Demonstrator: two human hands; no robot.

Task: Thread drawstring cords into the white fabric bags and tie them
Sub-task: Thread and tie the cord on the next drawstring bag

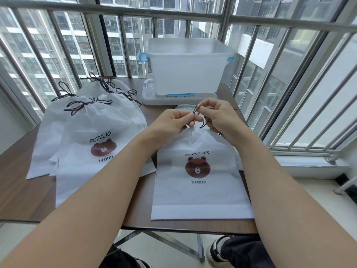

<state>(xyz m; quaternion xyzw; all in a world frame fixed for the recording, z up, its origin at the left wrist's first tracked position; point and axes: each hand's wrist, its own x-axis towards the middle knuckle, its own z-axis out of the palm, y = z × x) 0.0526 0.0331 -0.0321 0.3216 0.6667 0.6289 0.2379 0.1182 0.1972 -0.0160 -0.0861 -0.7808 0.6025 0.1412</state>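
Fingers on your left hand (178,120) and right hand (216,115) both pinch the dark cord (199,115) above the gathered neck of the bag (199,182) lying on the table (25,192). Keep tension even, cinch knot close to the neck.

white bags, brown bears, dark cords on a brown table

the near bag (201,190) is white with a brown bear face, black "popular" above it and grey "broun" below; the stacked bags (92,132) carry the same print and dark bows. the cord (201,120) is dark. the table (23,190) is brown; the bin (185,70) is translucent white with blue clips (143,56).
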